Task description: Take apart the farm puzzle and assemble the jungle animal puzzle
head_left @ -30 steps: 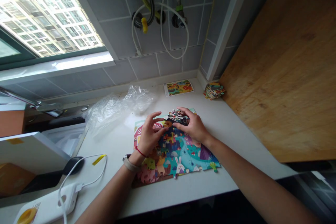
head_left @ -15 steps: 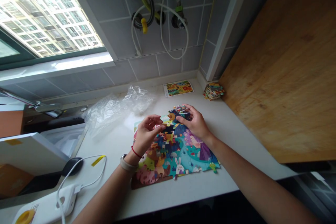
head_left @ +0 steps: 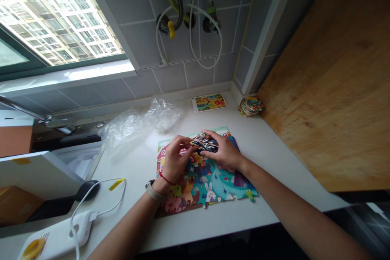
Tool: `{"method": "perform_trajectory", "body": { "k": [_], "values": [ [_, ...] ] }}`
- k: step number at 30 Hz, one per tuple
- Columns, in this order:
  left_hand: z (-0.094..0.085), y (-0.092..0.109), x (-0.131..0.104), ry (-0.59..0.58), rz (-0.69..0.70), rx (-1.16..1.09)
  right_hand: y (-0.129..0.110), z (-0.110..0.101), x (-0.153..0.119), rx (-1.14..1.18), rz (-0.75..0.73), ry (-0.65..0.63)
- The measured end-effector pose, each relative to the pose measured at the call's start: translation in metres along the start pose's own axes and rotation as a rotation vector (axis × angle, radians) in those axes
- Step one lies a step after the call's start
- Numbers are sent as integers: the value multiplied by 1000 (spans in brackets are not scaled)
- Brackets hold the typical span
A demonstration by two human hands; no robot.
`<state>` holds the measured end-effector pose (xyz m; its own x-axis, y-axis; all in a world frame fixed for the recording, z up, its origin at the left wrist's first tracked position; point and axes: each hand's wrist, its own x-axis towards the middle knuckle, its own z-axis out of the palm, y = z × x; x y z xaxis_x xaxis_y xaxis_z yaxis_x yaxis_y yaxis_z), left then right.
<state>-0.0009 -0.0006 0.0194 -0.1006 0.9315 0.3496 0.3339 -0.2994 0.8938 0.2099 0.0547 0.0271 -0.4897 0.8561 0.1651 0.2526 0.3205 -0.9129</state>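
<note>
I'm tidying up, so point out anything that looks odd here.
The puzzle has an uneven near edge, with a green bit jutting out by its right corner. Crumpled clear plastic sprawls across the counter like discarded wrapping.

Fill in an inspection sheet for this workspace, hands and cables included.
Surface: white counter, partly covered.
Work things: joined puzzle, lower edge jagged; stack of pieces over it; picture card and pile of pieces toward the back.
Clutter: crumpled clear plastic to the left; white device at lower left.
Hands: right hand holds the stack; left hand at its edge, grip unclear.
Cables: white cable loops by the device; second white cable hangs looped behind.
Surroundings: grey tiled wall behind, window at upper left, wooden panel at right.
</note>
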Motion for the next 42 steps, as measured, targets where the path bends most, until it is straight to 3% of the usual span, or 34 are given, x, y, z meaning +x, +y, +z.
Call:
{"method": "perform_trajectory", "body": {
  "k": [3, 6, 8, 11, 16, 27, 31, 36, 42],
  "values": [
    [-10, 2, 7, -96, -20, 112, -3, 0, -1, -44, -13, 50],
    [-26, 9, 12, -302, -71, 256, 3, -1, 1, -14, 25, 171],
    [-36, 15, 8, -426, -8, 403, 9, -2, 4, 46, 60, 251],
    [-47, 19, -7, -520, 122, 572, 17, -1, 8, 143, 84, 308],
    [-51, 18, -24, -535, 92, 648, 21, 1, 11, 176, 79, 314],
    [-57, 29, 14, -710, -21, 574, 22, 3, 11, 229, 47, 324],
    [-60, 53, 21, -770, -185, 573, 21, 2, 11, 194, 23, 306],
    [-60, 80, 23, -904, -440, 358, 20, 1, 10, 168, 22, 289],
    [-46, 70, -5, -979, -333, 634, 20, 2, 10, 158, 16, 273]
  ]
}}
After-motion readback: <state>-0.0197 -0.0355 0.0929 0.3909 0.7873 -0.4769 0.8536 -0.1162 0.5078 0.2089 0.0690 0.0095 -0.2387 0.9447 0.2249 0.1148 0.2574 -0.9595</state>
